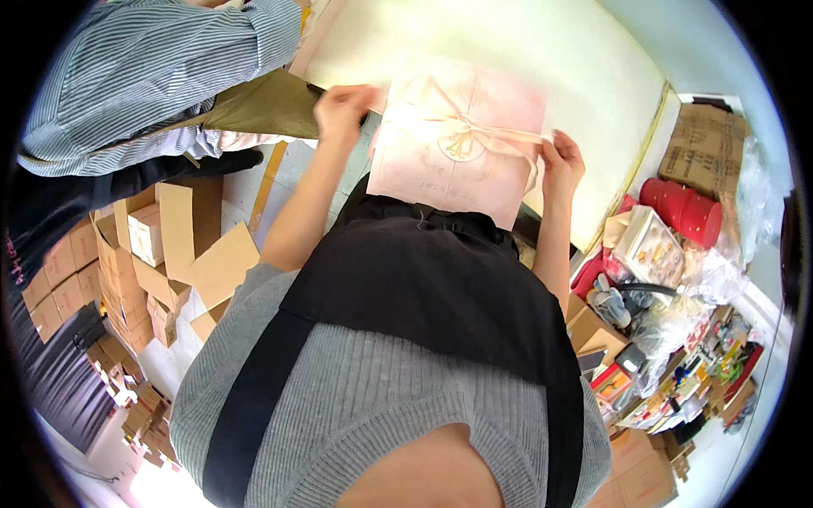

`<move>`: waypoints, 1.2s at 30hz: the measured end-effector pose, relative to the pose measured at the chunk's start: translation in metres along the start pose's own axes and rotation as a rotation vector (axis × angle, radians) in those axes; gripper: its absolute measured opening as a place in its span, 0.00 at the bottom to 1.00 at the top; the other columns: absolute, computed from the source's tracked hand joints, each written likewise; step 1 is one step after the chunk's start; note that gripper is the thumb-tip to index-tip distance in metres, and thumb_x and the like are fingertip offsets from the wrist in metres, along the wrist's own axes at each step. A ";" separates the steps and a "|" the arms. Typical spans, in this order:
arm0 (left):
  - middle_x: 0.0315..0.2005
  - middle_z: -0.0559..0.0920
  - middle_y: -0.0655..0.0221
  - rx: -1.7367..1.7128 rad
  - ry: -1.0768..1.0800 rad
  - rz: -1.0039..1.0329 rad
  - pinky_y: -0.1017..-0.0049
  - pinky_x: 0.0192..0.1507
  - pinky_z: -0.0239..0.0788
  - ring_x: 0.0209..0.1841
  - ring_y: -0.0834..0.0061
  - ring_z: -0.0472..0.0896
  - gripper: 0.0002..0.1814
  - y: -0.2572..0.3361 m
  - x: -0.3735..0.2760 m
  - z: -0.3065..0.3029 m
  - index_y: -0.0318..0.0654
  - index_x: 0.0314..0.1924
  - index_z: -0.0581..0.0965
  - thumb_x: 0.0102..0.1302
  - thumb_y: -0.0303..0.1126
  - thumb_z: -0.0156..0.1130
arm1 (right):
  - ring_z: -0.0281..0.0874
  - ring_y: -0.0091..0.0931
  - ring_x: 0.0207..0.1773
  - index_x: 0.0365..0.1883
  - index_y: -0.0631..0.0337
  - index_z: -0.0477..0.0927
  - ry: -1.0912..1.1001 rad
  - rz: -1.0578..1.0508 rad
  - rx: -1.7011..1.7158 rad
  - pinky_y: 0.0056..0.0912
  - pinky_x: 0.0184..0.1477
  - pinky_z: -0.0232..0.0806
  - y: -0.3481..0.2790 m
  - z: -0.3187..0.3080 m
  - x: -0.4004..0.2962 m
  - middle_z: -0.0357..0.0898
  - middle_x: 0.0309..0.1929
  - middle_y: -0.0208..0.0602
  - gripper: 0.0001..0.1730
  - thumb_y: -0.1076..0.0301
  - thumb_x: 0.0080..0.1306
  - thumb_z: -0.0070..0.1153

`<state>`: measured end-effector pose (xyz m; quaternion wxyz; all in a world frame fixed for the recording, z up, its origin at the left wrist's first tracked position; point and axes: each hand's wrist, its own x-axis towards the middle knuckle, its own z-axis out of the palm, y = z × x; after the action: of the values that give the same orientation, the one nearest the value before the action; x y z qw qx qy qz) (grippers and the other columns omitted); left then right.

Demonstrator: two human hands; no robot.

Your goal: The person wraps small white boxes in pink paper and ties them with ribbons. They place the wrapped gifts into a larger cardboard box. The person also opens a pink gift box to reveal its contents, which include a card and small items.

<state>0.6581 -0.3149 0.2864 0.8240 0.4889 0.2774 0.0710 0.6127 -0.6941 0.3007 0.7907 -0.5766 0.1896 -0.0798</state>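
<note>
A flat pale pink box [457, 184] lies on the white tabletop, its near edge at the front of my black apron. A pale pink ribbon [502, 134] crosses it and is tied at the middle, just above a round white sticker [461, 147] with a gold emblem. At the box's right edge my right hand [563, 159] pinches a ribbon end between thumb and fingers. My left hand [346, 108], blurred, is raised off the box's left edge with its fingers bent; whether it holds anything cannot be made out in the glare.
A person in a striped shirt [159, 76] stands at the left of the white table [597, 76]. Open cardboard boxes [174, 235] are on the floor at left. Along the right wall are a red cylindrical box [679, 211], a cardboard carton [702, 149] and plastic bags.
</note>
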 end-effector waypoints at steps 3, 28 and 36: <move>0.31 0.81 0.62 0.028 0.196 -0.091 0.72 0.45 0.74 0.36 0.70 0.80 0.04 -0.038 0.023 -0.128 0.32 0.30 0.75 0.62 0.23 0.54 | 0.66 0.26 0.51 0.65 0.58 0.60 0.054 0.028 -0.120 0.39 0.52 0.67 -0.030 -0.009 0.001 0.61 0.56 0.36 0.34 0.71 0.60 0.57; 0.59 0.66 0.59 -0.387 0.423 0.178 0.64 0.58 0.62 0.59 0.66 0.68 0.37 0.006 -0.414 -0.213 0.39 0.69 0.47 0.69 0.54 0.38 | 0.69 0.17 0.22 0.43 0.58 0.73 -1.357 0.766 -0.954 0.18 0.24 0.67 0.157 0.281 -0.162 0.69 0.23 0.25 0.21 0.51 0.69 0.37; 0.53 0.71 0.59 -0.681 1.047 0.296 0.66 0.51 0.70 0.53 0.68 0.73 0.30 0.007 -0.514 -0.336 0.43 0.65 0.54 0.70 0.47 0.47 | 0.70 0.28 0.56 0.64 0.57 0.62 -1.789 1.150 -0.939 0.31 0.56 0.63 0.264 0.347 -0.437 0.70 0.57 0.33 0.39 0.35 0.68 0.27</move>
<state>0.0529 -0.2528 0.3679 0.6703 0.1334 0.5344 0.4973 0.3240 -0.1521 0.2341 0.2706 -0.4923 -0.1920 0.8047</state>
